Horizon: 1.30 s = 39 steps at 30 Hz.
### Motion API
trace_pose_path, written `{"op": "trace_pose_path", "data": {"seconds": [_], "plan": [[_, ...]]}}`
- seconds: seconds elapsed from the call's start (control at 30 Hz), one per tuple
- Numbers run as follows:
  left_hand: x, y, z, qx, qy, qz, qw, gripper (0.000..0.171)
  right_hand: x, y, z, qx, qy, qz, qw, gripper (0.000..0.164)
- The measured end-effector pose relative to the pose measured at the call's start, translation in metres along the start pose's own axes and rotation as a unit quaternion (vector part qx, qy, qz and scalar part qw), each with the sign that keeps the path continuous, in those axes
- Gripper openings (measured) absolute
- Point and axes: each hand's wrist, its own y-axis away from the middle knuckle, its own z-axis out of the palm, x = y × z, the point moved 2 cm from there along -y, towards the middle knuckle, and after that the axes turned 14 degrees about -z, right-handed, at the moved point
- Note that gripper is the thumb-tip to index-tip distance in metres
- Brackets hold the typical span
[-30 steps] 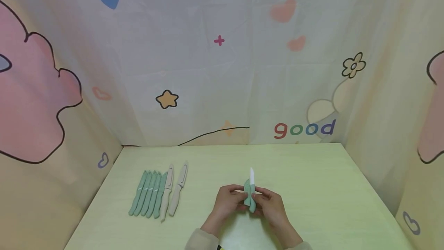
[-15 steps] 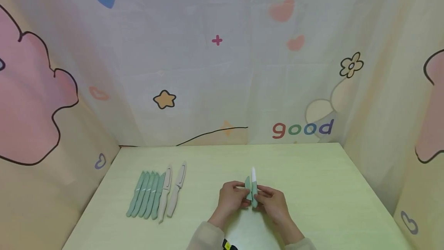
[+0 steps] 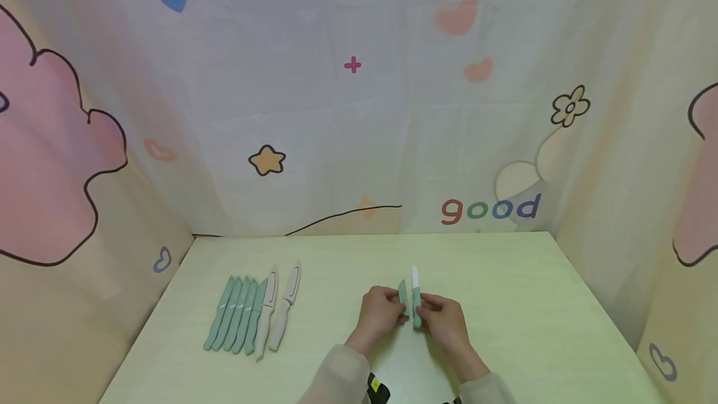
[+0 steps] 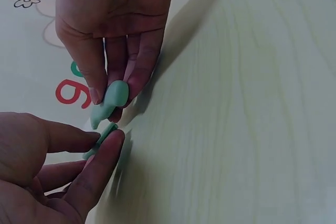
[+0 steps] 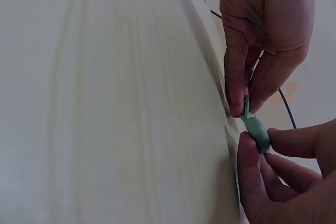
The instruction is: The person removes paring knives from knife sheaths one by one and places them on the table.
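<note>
My left hand [image 3: 378, 312] pinches a green knife sheath [image 3: 402, 295] between thumb and fingers, over the middle of the table. Just to its right, my right hand [image 3: 447, 322] grips the green handle of a small paring knife [image 3: 417, 309]. Its white blade is bare and points away from me. Sheath and knife stand side by side with a narrow gap in the head view. In the left wrist view the rounded butt of the knife handle [image 4: 118, 94] faces the camera, close to the sheath [image 4: 107, 132]. The right wrist view shows the handle [image 5: 257, 132] between thumb and fingertips.
At the left of the pale table [image 3: 505, 279] lies a row of several green sheathed knives [image 3: 235, 317]. Beside them are two beige knives [image 3: 285, 307] with covered blades. A patterned curtain [image 3: 314, 92] rises behind the table and along both sides.
The sheath and the knife, first held against each other, have come apart. My left hand has tilted the sheath and moved slightly away from me; the knife has shifted a little to the right.
</note>
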Motion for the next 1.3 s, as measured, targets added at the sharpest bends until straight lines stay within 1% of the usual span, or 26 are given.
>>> {"op": "trace_pose_path", "data": {"seconds": [0.1, 0.2, 0.37, 0.53, 0.77, 0.93, 1.07, 1.17, 1.3], "plan": [[0.002, -0.005, 0.002, 0.007, -0.016, -0.002, 0.9999, 0.033, 0.0, -0.004, -0.001, -0.001, 0.031, -0.004, 0.999, 0.032], [0.005, -0.009, 0.003, 0.018, -0.034, -0.001, 0.9993, 0.033, -0.001, -0.009, -0.001, -0.002, 0.076, -0.007, 0.997, 0.031], [0.011, -0.016, 0.003, 0.04, -0.061, -0.006, 0.9973, 0.03, -0.005, -0.017, 0.001, -0.012, 0.148, -0.018, 0.989, 0.03], [0.016, -0.02, 0.004, 0.054, -0.079, -0.011, 0.9954, 0.032, -0.008, -0.025, 0.001, -0.016, 0.194, -0.028, 0.98, 0.029], [0.019, -0.027, 0.004, 0.083, -0.091, -0.013, 0.9923, 0.039, -0.009, -0.034, 0.005, -0.017, 0.215, -0.029, 0.976, 0.028], [0.019, -0.032, 0.005, 0.09, -0.097, -0.014, 0.9911, 0.04, -0.006, -0.041, 0.008, -0.015, 0.219, -0.015, 0.975, 0.028], [0.019, -0.035, 0.007, 0.101, -0.109, -0.009, 0.9889, 0.039, -0.001, -0.047, 0.009, -0.011, 0.221, -0.01, 0.975, 0.027], [0.019, -0.036, 0.008, 0.11, -0.117, -0.01, 0.9871, 0.039, 0.002, -0.049, 0.01, -0.01, 0.234, -0.016, 0.972, 0.026], [0.017, -0.038, 0.009, 0.112, -0.114, -0.013, 0.987, 0.04, 0.004, -0.051, 0.011, -0.01, 0.251, -0.029, 0.968, 0.025]]}}
